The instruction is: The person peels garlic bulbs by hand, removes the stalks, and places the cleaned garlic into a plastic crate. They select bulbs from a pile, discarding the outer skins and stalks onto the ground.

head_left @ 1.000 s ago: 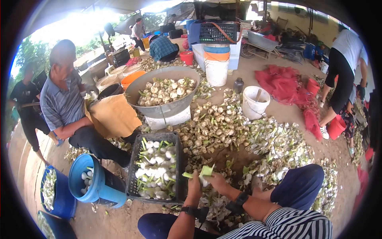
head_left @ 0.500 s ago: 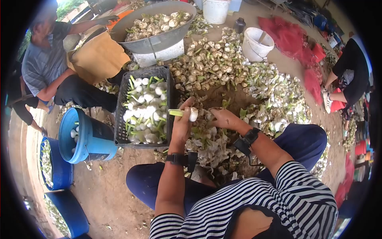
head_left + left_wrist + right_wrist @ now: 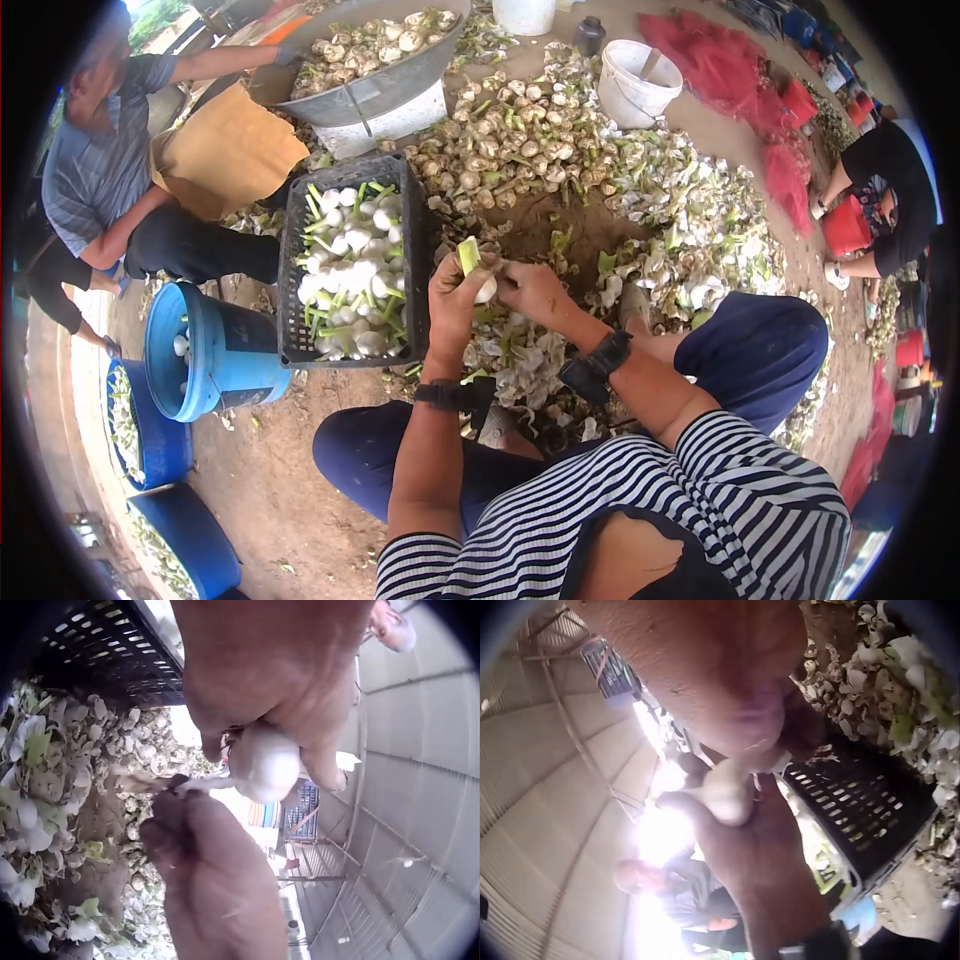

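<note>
My left hand (image 3: 450,308) holds a white garlic bulb (image 3: 268,766), its cut green stem (image 3: 469,256) sticking up past the thumb. Close beside it, my right hand (image 3: 543,297) pinches a thin strip of skin (image 3: 210,783) that runs from the bulb to its fingertips. In the right wrist view the pale bulb (image 3: 729,796) sits between both hands. Just left of my hands stands a black crate (image 3: 412,235) of peeled white garlic bulbs (image 3: 352,265) with green stems. Beyond the hands lies a heap of unpeeled garlic (image 3: 530,140).
Peeled skins (image 3: 690,215) cover the ground at right. A blue bucket (image 3: 245,365) stands left of the crate. Across from me, a seated person (image 3: 105,170) reaches toward a metal tub (image 3: 375,95) of garlic. A white bucket (image 3: 640,95) stands behind the heap.
The head view has tilted down. The garlic's stem has turned from pointing left to pointing up. My right hand has come in from slightly apart to the bulb, its fingers now on the skin.
</note>
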A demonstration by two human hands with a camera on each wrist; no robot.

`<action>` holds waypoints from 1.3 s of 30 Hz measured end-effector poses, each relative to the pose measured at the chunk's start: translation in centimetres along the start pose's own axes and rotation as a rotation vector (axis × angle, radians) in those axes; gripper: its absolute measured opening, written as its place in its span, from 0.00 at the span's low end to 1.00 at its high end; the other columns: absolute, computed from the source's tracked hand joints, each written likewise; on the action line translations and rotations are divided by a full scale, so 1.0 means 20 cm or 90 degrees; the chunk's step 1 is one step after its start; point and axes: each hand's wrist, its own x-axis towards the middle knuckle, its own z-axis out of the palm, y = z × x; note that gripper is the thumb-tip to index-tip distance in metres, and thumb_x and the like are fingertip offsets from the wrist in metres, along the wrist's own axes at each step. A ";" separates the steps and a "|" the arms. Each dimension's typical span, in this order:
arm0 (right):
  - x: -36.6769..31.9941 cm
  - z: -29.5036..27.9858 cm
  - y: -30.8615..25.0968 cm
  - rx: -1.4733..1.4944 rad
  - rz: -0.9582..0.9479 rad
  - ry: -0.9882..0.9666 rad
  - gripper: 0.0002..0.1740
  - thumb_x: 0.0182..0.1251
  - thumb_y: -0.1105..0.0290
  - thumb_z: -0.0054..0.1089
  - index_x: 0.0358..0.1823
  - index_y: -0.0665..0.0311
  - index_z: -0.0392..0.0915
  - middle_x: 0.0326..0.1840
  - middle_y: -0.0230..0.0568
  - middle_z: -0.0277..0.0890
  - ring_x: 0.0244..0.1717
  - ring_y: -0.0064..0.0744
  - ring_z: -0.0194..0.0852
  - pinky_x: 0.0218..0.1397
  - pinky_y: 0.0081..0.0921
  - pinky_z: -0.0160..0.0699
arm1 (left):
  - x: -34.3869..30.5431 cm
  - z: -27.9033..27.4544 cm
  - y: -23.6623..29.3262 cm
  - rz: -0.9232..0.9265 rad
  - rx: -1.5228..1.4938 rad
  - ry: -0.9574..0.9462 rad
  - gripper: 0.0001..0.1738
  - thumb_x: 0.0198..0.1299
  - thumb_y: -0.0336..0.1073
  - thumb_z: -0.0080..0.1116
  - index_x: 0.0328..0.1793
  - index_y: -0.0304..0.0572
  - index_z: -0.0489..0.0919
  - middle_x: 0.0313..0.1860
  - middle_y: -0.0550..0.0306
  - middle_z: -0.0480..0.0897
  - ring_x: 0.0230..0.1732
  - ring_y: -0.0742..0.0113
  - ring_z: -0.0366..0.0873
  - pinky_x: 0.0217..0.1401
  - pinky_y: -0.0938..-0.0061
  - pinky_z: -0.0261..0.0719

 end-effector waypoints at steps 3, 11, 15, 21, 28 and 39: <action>-0.08 0.18 0.13 -0.082 -0.081 -0.243 0.17 0.59 0.57 0.59 0.42 0.63 0.79 0.32 0.54 0.79 0.35 0.57 0.78 0.38 0.46 0.76 | 0.03 -0.09 -0.11 -0.028 -0.103 -0.042 0.15 0.73 0.42 0.47 0.52 0.37 0.76 0.50 0.50 0.82 0.53 0.60 0.81 0.53 0.66 0.79; 0.01 0.00 0.02 -0.119 0.007 -0.265 0.35 0.59 0.46 0.62 0.59 0.65 0.73 0.36 0.59 0.81 0.39 0.56 0.81 0.44 0.45 0.78 | 0.09 -0.16 -0.14 -0.254 -0.327 0.281 0.23 0.76 0.51 0.36 0.54 0.40 0.75 0.48 0.51 0.83 0.47 0.59 0.81 0.49 0.67 0.79; 0.17 -0.05 0.01 -0.172 -0.221 -0.077 0.22 0.60 0.51 0.63 0.42 0.63 0.78 0.28 0.48 0.80 0.30 0.50 0.80 0.37 0.41 0.77 | 0.09 -0.17 -0.16 -0.310 -0.157 0.249 0.22 0.74 0.50 0.42 0.53 0.39 0.75 0.40 0.55 0.82 0.39 0.64 0.81 0.37 0.70 0.80; 0.28 0.04 0.08 -0.344 -0.506 -0.072 0.07 0.55 0.61 0.62 0.28 0.54 0.76 0.15 0.36 0.72 0.19 0.37 0.75 0.29 0.32 0.74 | 0.13 -0.20 -0.19 -0.336 -0.078 0.322 0.18 0.73 0.48 0.46 0.48 0.39 0.75 0.35 0.55 0.80 0.31 0.66 0.80 0.27 0.72 0.78; 0.07 0.20 0.18 -0.105 -0.461 -0.257 0.03 0.51 0.67 0.60 0.27 0.56 0.77 0.18 0.39 0.72 0.26 0.44 0.78 0.31 0.39 0.77 | 0.21 -0.34 -0.21 -0.253 -0.271 0.404 0.28 0.74 0.55 0.40 0.57 0.34 0.73 0.46 0.50 0.82 0.44 0.57 0.83 0.42 0.74 0.85; 0.79 0.54 1.06 -0.035 0.032 -0.004 0.31 0.62 0.75 0.48 0.69 0.67 0.64 0.32 0.56 0.79 0.36 0.62 0.75 0.37 0.54 0.73 | 0.25 -0.12 -0.09 -0.238 0.110 0.100 0.34 0.74 0.55 0.41 0.73 0.32 0.62 0.60 0.45 0.78 0.51 0.63 0.82 0.44 0.75 0.79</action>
